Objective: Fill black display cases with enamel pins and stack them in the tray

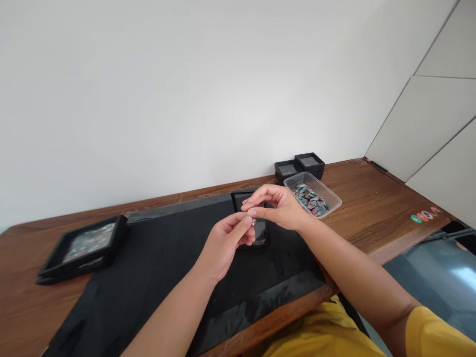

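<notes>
Above the wooden table (372,208) and its black mat (156,267), both forearms reach forward and the left hand (226,243), fingers curled, meets the right hand (277,206), wrist bent inward, fingertips together pinching a small stone (254,222) over an open black display box (255,218).

Mat (156,267) on table (372,208), tray (84,245) left, tub (313,194) right, boxes (299,166) perhaps stacked behind

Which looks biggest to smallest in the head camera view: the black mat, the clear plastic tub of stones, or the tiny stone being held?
1. Black rectangular desk mat
2. Clear plastic tub of coloured stones
3. Tiny stone, between both hands' fingers
</notes>
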Tool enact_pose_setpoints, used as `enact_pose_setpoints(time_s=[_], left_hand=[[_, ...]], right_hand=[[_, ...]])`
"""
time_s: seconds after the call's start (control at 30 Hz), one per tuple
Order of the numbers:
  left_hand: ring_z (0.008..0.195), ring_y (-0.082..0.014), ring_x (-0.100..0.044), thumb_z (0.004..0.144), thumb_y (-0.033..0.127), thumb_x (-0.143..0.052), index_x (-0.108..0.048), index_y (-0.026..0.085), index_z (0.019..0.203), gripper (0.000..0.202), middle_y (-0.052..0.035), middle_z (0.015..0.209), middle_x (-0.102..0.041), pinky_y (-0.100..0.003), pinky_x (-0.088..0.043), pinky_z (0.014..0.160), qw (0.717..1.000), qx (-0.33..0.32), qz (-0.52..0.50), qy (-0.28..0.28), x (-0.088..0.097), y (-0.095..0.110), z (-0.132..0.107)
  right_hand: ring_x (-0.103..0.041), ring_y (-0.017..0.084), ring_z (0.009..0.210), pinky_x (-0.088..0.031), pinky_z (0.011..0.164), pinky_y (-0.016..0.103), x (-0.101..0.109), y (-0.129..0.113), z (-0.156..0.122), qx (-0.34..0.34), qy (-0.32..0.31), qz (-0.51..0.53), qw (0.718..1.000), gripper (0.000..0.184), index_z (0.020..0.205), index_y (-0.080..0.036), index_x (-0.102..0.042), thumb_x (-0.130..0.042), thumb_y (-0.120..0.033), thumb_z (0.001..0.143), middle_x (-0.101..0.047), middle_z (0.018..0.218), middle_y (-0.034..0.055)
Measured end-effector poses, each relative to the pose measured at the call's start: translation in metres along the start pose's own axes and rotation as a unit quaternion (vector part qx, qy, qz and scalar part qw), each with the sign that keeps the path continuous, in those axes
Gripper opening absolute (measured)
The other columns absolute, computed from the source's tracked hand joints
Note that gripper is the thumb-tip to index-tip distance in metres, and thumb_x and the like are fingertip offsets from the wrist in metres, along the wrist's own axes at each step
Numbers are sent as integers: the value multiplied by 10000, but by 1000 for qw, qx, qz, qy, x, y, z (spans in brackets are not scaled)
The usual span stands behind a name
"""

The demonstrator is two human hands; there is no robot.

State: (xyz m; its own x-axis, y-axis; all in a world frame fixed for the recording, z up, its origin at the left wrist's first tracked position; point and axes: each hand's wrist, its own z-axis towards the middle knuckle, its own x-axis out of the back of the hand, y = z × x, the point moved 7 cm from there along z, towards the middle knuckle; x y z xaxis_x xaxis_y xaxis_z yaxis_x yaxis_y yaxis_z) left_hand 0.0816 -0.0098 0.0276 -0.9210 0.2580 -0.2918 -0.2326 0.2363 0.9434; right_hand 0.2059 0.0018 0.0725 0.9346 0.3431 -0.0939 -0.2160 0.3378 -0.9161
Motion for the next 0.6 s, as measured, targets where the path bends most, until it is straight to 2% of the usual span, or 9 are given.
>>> enact_pose_setpoints(time_s=[0.13, 0.27, 0.37, 0.47, 0.53, 0.6], left_hand=[[553, -105, -591, 432, 570, -936, -753, 180, 760, 542, 22, 568, -652, -209, -505, 525, 995, -50, 11, 83, 15, 4, 3], [642, -145, -651, 446, 566, -929, -763, 184, 784, 536, -3, 643, -701, -228, -531, 551, 990, -67, 4, 123, 23, 4, 5], [672, -165, -671, 460, 556, -929, -783, 193, 827, 536, -15, 686, -722, -253, -552, 572, 989, -72, -2, 128, 24, 4, 5], [707, -176, -678, 467, 536, -936, -801, 205, 855, 527, -28, 770, -747, -265, -560, 583, 988, -77, -18, 131, 25, 4, 5], [701, -161, -661, 475, 526, -938, -809, 208, 853, 510, -33, 811, -752, -252, -545, 575, 988, -78, -31, 131, 26, 4, 4], [635, -120, -603, 484, 512, -940, -814, 206, 848, 492, -20, 762, -728, -215, -488, 527, 988, -77, -42, 123, 25, 4, 5]], right_hand=[[-676, 157, 977, -551, 769, 283, 3, -3, 0, 10, 25, -49, 998, 275, 944, -217, -654, -806, -361, 766, -731, 1107, 54], [-637, 124, 782, -507, 623, 248, 5, 2, 0, -20, 39, -100, 994, 290, 947, -205, -656, -797, -371, 755, -711, 1008, 38], [-630, 122, 728, -490, 601, 252, 2, 3, -1, -14, 33, -137, 990, 255, 935, -199, -654, -771, -362, 777, -713, 946, 30], [-657, 151, 817, -516, 701, 290, 1, -8, -5, 56, 72, -242, 966, 270, 998, -212, -672, -768, -354, 790, -735, 1003, 42], [-673, 180, 927, -531, 827, 336, -3, -19, -8, 123, 89, -322, 935, 320, 1063, -228, -679, -778, -369, 793, -741, 1086, 56], [-674, 202, 1028, -515, 938, 370, -9, -27, -12, 183, 79, -383, 902, 329, 1101, -230, -685, -768, -377, 818, -743, 1126, 70]])
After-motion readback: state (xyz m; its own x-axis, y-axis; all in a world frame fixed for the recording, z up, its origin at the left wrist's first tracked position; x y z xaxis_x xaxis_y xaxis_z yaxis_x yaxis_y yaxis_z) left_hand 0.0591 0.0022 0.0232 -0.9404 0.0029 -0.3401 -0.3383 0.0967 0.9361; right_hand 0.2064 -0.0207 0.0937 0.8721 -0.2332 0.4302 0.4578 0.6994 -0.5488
